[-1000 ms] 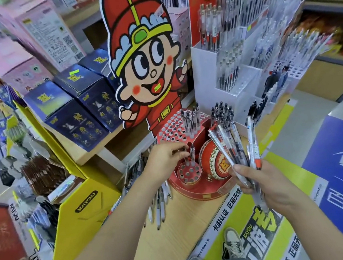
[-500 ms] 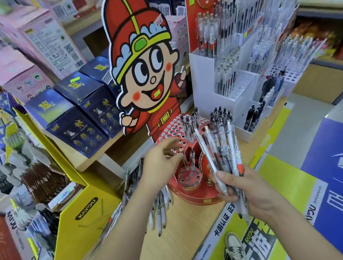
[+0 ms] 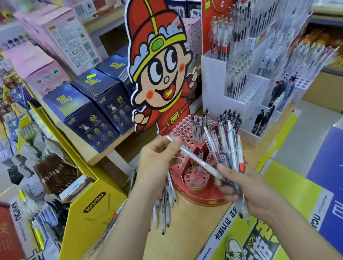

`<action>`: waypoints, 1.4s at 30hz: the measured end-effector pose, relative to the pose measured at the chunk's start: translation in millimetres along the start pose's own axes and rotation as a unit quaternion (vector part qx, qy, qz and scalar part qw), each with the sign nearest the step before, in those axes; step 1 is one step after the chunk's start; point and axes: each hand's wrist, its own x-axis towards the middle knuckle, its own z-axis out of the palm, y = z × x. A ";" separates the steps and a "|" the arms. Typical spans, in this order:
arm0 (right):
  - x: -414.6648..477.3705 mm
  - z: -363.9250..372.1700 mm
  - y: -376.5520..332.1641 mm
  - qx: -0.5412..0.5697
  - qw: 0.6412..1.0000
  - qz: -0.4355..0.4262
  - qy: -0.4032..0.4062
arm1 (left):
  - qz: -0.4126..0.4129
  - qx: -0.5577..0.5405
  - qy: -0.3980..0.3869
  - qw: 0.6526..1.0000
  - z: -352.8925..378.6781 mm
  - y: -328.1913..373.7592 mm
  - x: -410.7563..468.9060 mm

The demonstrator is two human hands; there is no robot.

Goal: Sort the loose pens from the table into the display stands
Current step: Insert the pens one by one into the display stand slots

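My right hand [image 3: 242, 188] grips a bundle of pens [image 3: 228, 145], fanned upward in front of the red round display stand [image 3: 201, 197]. My left hand [image 3: 157, 162] pinches one white pen [image 3: 191, 157] that runs slantwise from its fingers down to the right hand. The stand has tiers of holes; several pens stand in its upper rows [image 3: 199, 125]. Loose pens [image 3: 164, 203] lie on the wooden table under my left wrist, left of the stand.
A cartoon cardboard figure [image 3: 158, 64] rises behind the red stand. A white tiered pen display [image 3: 245, 86] stands to the right. Dark blue boxes [image 3: 90, 116] sit on a shelf to the left, and a yellow cardboard bin [image 3: 90, 207] stands at the table's left edge.
My left hand has left the stand's lower holes and now pinches a white pen from the bundle. The right hand with the bundle has moved left toward it.
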 end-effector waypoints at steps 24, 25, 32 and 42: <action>-18.4 -32.3 -27.4 -0.148 0.977 -0.046 0.143 | 0.165 0.074 0.121 0.976 3.4 26.9 18.3; -17.5 -33.0 -27.9 -0.143 0.978 -0.047 0.143 | 0.170 0.076 0.119 0.975 3.8 27.5 18.3; -12.4 -47.3 -48.1 -0.112 0.975 -0.096 0.167 | 0.185 0.035 0.087 0.978 35.0 48.2 24.2; 13.0 -169.1 -138.2 -0.250 0.928 -0.175 0.215 | 0.200 0.007 0.040 0.979 164.1 75.8 77.6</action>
